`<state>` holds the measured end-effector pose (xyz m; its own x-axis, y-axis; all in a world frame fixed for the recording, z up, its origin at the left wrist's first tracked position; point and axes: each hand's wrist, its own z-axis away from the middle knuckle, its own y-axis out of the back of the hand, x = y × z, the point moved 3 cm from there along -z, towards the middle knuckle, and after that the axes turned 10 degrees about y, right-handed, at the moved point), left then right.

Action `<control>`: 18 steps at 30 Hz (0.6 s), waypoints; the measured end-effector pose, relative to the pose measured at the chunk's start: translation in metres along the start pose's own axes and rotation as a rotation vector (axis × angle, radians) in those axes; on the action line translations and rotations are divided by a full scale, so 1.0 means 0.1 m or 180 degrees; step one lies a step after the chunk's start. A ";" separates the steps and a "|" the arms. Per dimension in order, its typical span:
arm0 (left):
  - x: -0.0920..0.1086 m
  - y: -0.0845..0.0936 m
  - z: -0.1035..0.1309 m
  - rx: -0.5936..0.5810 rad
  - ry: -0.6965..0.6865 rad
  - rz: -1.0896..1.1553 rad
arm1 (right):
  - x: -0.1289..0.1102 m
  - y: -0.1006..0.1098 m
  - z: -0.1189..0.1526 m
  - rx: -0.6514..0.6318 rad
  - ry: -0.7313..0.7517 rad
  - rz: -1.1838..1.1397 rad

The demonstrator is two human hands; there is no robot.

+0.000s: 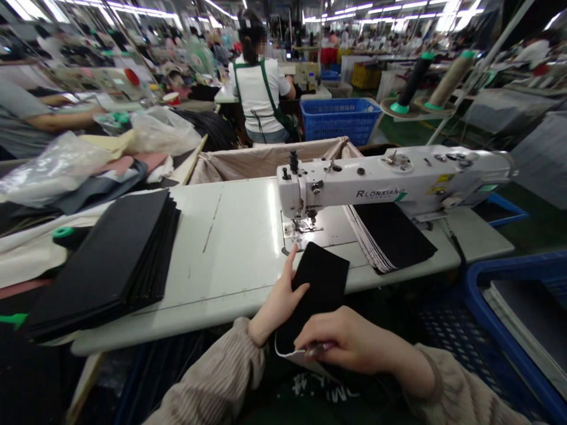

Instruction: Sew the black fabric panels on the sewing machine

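I've got the black fabric panel [325, 271] at the front edge of the white sewing table [230, 236], its far end just short of the presser foot [312, 215] and its near end hanging toward the lap, white edge [290, 354] showing. Left hand [277, 298]: thumb on the panel's face, index stretched past its left side; remaining fingers hidden, so can't tell if it's pinching. Right hand [343, 339]: fingers closed around a small metal tool [319, 348], likely thread snips, right by the white edge. My read: step in hand is tool work at that near end, not stitching. Next move calls for a steady panel under the left thumb and a clear view of the tool tip, which I can't make out.
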<state>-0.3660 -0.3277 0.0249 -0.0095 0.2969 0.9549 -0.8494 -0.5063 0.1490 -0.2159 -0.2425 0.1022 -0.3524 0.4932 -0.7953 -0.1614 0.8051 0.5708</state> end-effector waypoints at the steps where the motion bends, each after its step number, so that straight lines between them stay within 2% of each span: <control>1: -0.03 0.16 0.09 0.0362 -0.0163 -0.0421 | 0.15 0.04 -0.08 0.0158 -0.0016 -0.0155; 2: -0.06 0.32 0.18 0.0764 -0.0290 -0.0880 | 0.33 0.10 -0.17 0.0417 -0.0117 -0.0111; 4: -0.11 0.59 0.34 0.1570 -0.0407 -0.1802 | 0.70 0.24 -0.41 0.0901 -0.0421 0.0501; 6: -0.16 0.75 0.44 0.2031 -0.0430 -0.2527 | 1.04 0.34 -0.69 0.1005 -0.0749 0.1303; 7: -0.20 0.79 0.46 0.2030 -0.0468 -0.2795 | 1.19 0.37 -0.84 0.0875 -0.0901 0.1677; 8: -0.24 0.81 0.46 0.1865 -0.0518 -0.3000 | 1.31 0.39 -0.97 0.0690 -0.1049 0.2021; 11: -0.35 0.84 0.38 0.1126 -0.0600 -0.3286 | 1.52 0.41 -1.15 0.0261 -0.1208 0.2570; 14: -0.36 0.92 0.28 0.0995 -0.0600 -0.3308 | 1.57 0.43 -1.03 0.0200 -0.1041 0.2646; 18: -0.25 0.96 0.07 0.0882 -0.0844 -0.3292 | 1.60 0.46 -0.73 0.0179 -0.0984 0.2709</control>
<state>-0.4431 -0.3895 0.0171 0.7793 0.5157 0.3560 -0.2341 -0.2874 0.9288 -0.3471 -0.1508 0.0166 -0.0674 0.9888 -0.1333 0.0885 0.1390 0.9863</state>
